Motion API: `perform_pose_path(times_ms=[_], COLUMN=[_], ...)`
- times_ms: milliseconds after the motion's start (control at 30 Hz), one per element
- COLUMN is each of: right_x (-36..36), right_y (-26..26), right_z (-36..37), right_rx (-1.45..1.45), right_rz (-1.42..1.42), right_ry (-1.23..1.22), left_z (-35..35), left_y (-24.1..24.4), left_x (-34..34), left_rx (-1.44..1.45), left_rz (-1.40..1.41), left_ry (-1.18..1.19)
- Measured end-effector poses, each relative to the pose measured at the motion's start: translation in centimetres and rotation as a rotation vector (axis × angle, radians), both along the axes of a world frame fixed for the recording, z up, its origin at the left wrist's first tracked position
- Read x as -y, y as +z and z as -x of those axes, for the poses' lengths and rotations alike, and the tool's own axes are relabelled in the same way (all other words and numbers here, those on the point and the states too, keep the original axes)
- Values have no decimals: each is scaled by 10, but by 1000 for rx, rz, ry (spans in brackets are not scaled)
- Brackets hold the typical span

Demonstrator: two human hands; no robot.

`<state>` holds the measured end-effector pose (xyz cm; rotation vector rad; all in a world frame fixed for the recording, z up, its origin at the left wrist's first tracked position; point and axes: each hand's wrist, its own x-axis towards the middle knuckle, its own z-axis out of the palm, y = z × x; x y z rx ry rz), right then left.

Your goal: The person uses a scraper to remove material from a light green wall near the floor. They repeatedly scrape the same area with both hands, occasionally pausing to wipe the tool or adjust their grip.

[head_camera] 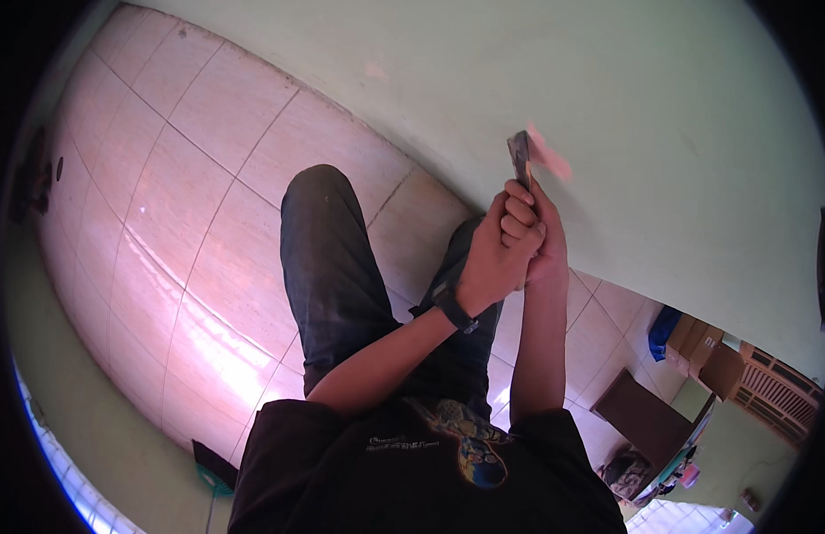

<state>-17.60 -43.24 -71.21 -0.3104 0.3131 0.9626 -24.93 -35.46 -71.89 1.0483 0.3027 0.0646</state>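
In front of the light green wall (626,220) my two hands are together on a scraper-like hand tool (518,155). Its dark, flat end sticks up past my fingers; my fists hide most of the handle. My left hand (509,240), with a dark watch (454,307) at its wrist, wraps around the tool from the left. Close against it, my right hand (549,230) grips from the right. Beside the tool's upper end is a bare pinkish patch (549,155) in the wall's paint. Whether the tool touches the wall I cannot tell.
My bent knees (325,220) are below the hands, over a tiled floor (205,167) that meets the wall. Toward the lower right stand cardboard boxes (696,344) and a dark brown piece of furniture (643,414). A green-and-black object (215,470) lies at lower left.
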Motion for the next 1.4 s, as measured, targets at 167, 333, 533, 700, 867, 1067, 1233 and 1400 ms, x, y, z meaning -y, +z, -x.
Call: perform_pose_path(times_ms=[167,333,533,700,867,1067,1233,1400], right_x=[-39,-11,3,5,4,16,-26,-22], right_y=[-3,-3,7,4,8,-1,13,6], right_z=[-13,10,19,18,15,0,-32,-2], right_rx=[-44,1,16,85,22,47,34,75], right_rz=[49,57,30,-50,93,65,227,159], right_ry=[-14,-101,-121,-91,-118,-4,91,1], left_z=[-13,3,7,5,3,-6,-32,-7], left_y=[-3,4,13,10,7,0,-2,7], left_x=[-30,-16,-7,-9,-5,12,-6,-15], left_rx=[-25,-42,-45,-12,-6,36,-7,-47], left_rz=[46,24,66,63,66,142,144,14], left_ry=[55,-76,-106,-116,-118,-14,171,83])
